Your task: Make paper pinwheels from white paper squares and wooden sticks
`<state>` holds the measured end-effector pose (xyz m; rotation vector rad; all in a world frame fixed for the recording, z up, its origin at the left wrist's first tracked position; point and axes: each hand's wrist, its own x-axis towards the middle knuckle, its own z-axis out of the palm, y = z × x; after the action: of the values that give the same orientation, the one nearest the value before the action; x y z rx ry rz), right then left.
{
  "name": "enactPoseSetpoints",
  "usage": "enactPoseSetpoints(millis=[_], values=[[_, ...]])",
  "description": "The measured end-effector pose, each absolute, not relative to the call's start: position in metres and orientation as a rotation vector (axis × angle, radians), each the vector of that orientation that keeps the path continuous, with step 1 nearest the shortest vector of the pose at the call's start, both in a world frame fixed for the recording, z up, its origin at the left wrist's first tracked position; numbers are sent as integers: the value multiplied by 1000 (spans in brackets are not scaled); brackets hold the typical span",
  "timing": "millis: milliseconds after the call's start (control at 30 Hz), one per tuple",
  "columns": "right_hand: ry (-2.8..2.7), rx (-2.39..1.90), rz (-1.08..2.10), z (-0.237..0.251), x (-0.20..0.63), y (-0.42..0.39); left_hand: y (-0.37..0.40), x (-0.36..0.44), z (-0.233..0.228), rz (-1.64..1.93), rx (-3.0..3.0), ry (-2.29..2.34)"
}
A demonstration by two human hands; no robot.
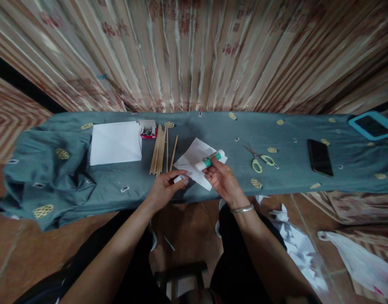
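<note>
A white glue stick (209,161) with a green label lies in my right hand (224,179), gripped between thumb and fingers and slanting up to the right. Under it a sheet of white paper (194,153) is spread on the cloth, turned cornerwise, with a crease line on its left part. My left hand (165,186) pinches a small white piece (179,178) at the paper's lower left; I cannot tell if it is a cap or folded paper. Just beyond that hand lie several thin wooden sticks (158,150), with one apart (174,153).
A paper stack (116,143) and a red open box (148,129) of small metal pieces lie left. Scissors (259,159), a black phone (319,157) and a blue-framed tablet (373,125) lie right. White paper scraps (298,249) and a plastic bag (365,261) are on the floor.
</note>
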<state>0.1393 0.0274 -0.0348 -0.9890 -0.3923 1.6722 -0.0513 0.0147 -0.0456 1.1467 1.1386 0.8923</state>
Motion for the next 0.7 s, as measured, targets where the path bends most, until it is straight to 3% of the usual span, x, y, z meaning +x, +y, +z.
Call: enactPoseSetpoints(millis=[333,700], values=[[-284,-918,1756,-34,153,44,26,-25,-53,980,1740,1189],[-435,-919,1693,-41,126,52,48,-8,-46,1156,574,913]])
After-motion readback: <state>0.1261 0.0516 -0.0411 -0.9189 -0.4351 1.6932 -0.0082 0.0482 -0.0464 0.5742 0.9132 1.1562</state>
